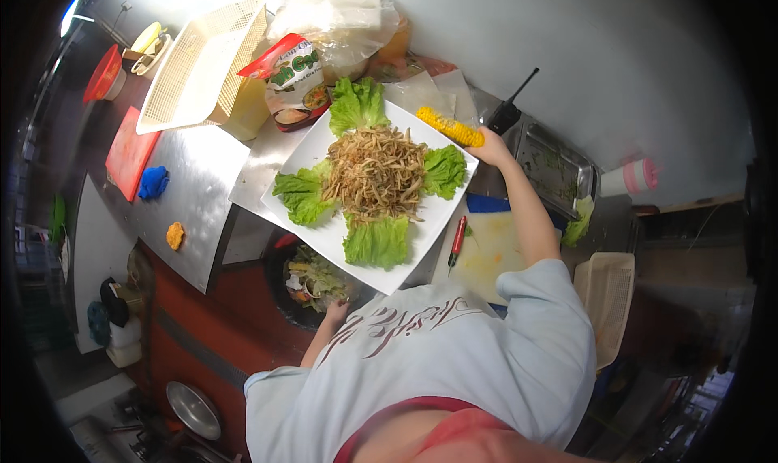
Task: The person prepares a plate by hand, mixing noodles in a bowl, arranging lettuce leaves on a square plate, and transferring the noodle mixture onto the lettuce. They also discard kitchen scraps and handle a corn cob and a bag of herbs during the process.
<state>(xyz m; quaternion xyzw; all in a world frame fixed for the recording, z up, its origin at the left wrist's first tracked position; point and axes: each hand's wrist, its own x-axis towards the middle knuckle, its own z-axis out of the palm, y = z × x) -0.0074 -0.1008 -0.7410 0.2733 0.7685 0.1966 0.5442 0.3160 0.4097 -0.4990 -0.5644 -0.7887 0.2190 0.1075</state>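
My right hand (488, 149) grips one end of a yellow corn cob (448, 126) above the upper right edge of a square white plate (298, 226). On the plate lies a heap of brown shredded food (377, 174), with green lettuce leaves (377, 242) on four sides of it. My left hand (337, 311) is low, near my shirt and beside a black bin (278, 293) of vegetable scraps. Its fingers look curled; whether they hold anything cannot be seen. To the right of the plate, a red-handled knife (459, 238) rests on a pale cutting board (495, 244).
Behind the plate stand a printed food bag (296, 86) and a cream plastic basket (182, 74). A two-way radio (506, 113) and a metal tray (556, 165) are at the right. The left table (194, 171) holds a red board (130, 153) and blue cloth (153, 182).
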